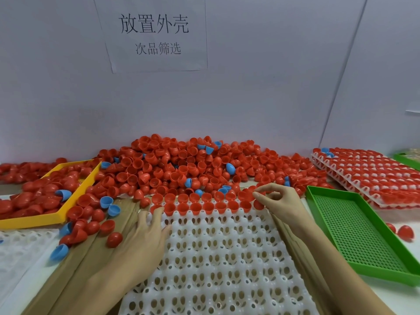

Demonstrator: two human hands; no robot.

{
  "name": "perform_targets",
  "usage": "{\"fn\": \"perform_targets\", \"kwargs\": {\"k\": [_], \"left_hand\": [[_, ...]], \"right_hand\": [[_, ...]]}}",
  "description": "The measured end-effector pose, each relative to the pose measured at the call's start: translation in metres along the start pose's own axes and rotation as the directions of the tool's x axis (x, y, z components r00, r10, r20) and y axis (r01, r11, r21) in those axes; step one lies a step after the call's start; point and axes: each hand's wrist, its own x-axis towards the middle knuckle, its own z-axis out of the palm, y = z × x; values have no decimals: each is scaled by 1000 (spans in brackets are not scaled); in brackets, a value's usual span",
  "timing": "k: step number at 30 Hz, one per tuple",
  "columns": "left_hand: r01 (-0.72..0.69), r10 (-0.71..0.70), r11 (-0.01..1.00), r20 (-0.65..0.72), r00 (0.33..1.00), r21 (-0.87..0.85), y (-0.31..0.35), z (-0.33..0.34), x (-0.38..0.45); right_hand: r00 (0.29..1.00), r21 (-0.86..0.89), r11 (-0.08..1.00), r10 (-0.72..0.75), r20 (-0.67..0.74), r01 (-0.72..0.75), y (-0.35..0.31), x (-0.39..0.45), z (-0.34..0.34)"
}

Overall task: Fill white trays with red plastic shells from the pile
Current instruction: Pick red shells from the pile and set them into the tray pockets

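Two shell rows fill white tray [218, 258] | left hand [145, 233] flat, fingers relaxed | right hand [279, 201] pinching, its red shell [259, 204] half hidden | tray's near edge cut off

White paper sheet [156, 35] taped on the wall [261, 87] behind the pile: large line reads "放置外壳", smaller line below reads "次品筛选". Black print, both legible. No other readable text, brands or numbers on anything else.

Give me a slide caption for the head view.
Two hands seat red shells in a white tray.
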Motion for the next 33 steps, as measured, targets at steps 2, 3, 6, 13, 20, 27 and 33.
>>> {"fn": "perform_targets", "kwargs": {"k": [2, 3, 6, 13, 20, 27, 33], "left_hand": [[5, -5, 1000, 0, 1000, 11, -1, 1, 1], [5, -5, 1000, 2, 1000, 13, -1, 1, 1], [1, -1, 1000, -2, 1000, 8, -1, 1, 1], [12, -12, 1000, 13, 1000, -1, 3, -1, 0], [4, -4, 1000, 9, 1000, 10, 3, -3, 0], [5, -5, 1000, 6, 1000, -8, 6, -6, -2], [-14, 14, 1000, 20, 1000, -20, 7, -11, -5]], "right_hand": [[998, 6, 998, -67, 19, 67, -2, 0, -3], [994, -1, 995, -103, 22, 103, -3, -1, -6], [982, -127, 974, -189, -8, 186, -7, 1, -13], [953, -491, 818, -280, 116, 300, 1, 2, -12], [924, -520, 769, -361, 128, 373, 1, 4, -11], [950, -588, 746, -264, 170, 312, 3, 4, -1], [933, -409, 854, -359, -17, 321, -9, -3, -11]]}}
